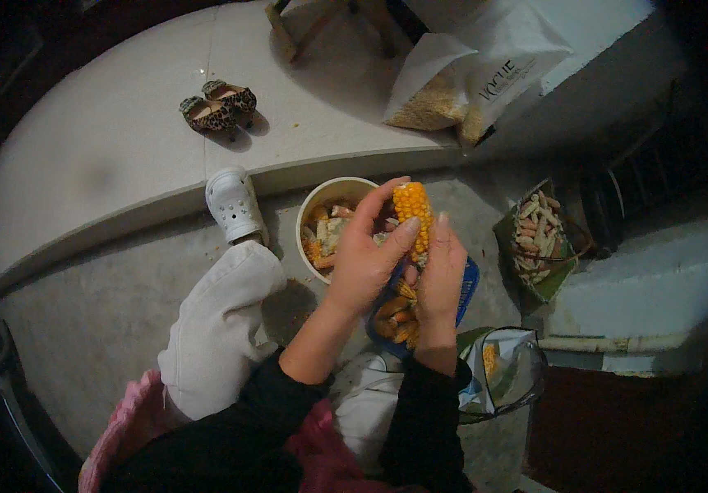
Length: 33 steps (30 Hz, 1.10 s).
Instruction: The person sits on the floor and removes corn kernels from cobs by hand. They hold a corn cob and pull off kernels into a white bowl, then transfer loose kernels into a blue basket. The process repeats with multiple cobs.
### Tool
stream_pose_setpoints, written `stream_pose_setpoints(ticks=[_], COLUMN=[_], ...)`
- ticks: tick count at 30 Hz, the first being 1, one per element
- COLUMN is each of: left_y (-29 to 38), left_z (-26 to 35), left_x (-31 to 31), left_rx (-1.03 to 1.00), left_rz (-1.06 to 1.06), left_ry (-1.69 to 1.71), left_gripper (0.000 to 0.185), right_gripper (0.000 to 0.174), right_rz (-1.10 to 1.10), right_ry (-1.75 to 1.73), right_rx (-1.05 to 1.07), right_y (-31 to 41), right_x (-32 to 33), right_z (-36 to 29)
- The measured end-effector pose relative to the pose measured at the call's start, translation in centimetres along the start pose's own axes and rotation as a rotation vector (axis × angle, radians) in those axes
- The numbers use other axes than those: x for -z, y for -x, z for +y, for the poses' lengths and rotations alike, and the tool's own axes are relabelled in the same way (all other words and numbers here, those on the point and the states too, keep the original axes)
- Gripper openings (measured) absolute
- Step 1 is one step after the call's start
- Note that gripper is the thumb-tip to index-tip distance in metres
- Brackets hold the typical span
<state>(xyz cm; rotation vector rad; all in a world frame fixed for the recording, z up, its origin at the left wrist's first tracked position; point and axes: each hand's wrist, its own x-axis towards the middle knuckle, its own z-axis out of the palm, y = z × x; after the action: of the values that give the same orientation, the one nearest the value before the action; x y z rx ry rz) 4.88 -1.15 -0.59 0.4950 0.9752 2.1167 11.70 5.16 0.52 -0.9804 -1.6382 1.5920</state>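
Between my two hands is a yellow ear of corn (412, 212), partly stripped of kernels near its lower end. My left hand (363, 259) grips it from the left, the thumb laid across the kernels. On the other side my right hand (443, 265) holds it, fingers pointing up along the ear. Below the hands stands a cream-coloured bucket (303, 246) with bare cobs and corn pieces in it; my left hand hides part of it. A blue plastic basket (469, 283) under my right hand contains several ears of corn (400, 317).
A green bag of bare cobs (542, 237) stands to the right. Nearer me is an opened bag (511, 370) with some kernels. Clear plastic bags of kernels (431, 98) and a pair of leopard-print shoes (218, 108) rest on the raised tiled step (329, 111).
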Motion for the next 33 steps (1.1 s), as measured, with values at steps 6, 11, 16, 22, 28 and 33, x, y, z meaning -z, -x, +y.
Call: stream_pose_setpoints(ticks=[6, 11, 16, 22, 28, 33], left_y=[-0.2, 0.0, -0.2, -1.0, -1.7, -1.7], left_z=[-0.7, -0.5, -0.4, -0.5, -0.4, -0.9], left_x=[0.4, 1.5, 1.3, 2.7, 5.2, 6.3], left_rx=[-0.056, -0.016, 0.079, 0.075, 0.271, 0.305], left_rz=[0.086, 0.013, 0.005, -0.017, -0.126, -0.134], left_ry=[0.023, 0.034, 0.056, -0.094, -0.191, -0.225], left_gripper=[0.036, 0.035, 0.034, 0.043, 0.041, 0.039], right_gripper=[0.039, 0.036, 0.038, 0.041, 0.048, 0.05], right_rz=[0.045, 0.048, -0.008, 0.076, -0.031, -0.124], right_ry=[-0.203, -0.174, 0.083, 0.47, 0.698, 0.697], right_rx=[-0.171, -0.14, 0.031, 0.288, 0.087, 0.045], right_y=[0.7, 0.7, 0.1, -0.6, -0.3, -0.1], right_x=[0.0, 0.0, 1.4, 0.2, 0.1, 0.5], right_z=[-1.7, -1.3, -0.2, 0.9, -0.5, -1.0])
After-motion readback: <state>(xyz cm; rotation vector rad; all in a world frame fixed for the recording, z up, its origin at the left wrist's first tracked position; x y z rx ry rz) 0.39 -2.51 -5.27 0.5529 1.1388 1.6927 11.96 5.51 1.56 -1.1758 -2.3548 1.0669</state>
